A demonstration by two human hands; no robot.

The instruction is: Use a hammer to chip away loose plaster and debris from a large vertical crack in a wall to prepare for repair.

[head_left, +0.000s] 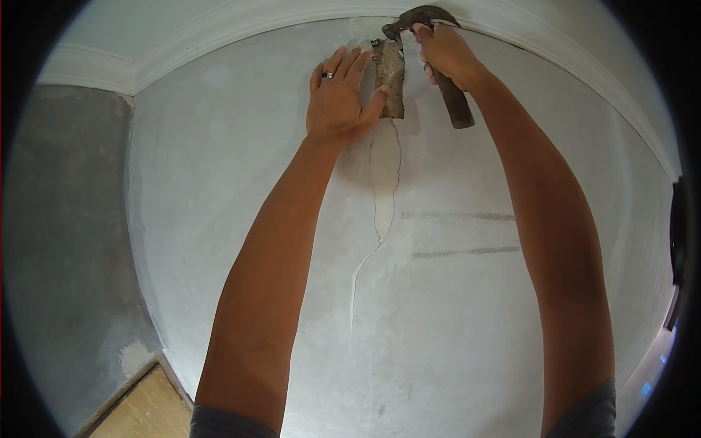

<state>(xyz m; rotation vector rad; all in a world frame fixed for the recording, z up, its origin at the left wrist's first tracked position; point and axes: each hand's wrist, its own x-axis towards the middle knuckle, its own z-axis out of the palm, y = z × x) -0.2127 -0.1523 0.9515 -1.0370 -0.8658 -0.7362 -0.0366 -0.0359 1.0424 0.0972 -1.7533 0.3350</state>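
A claw hammer [454, 102] is gripped in my right hand [447, 57], close below its head. The claw points right, and the striking end is near the top edge of a rough brown rectangular strip [390, 66] on the grey wall. I cannot tell whether the strip is exposed masonry or a separate piece. My left hand [339, 102], with a ring on one finger, lies open against the wall just left of the strip. Its thumb reaches over the strip's lower left edge. Below it, a pale patch [384, 175] outlined by cracks narrows into one thin crack [355, 277] running down.
White moulding [241, 20] curves along the wall's top, just above the hammer. Two dark horizontal smudges [464, 252] mark the wall at middle right. At the lower left, a darker grey wall [69, 219] meets this one, with a wooden panel [150, 409] below.
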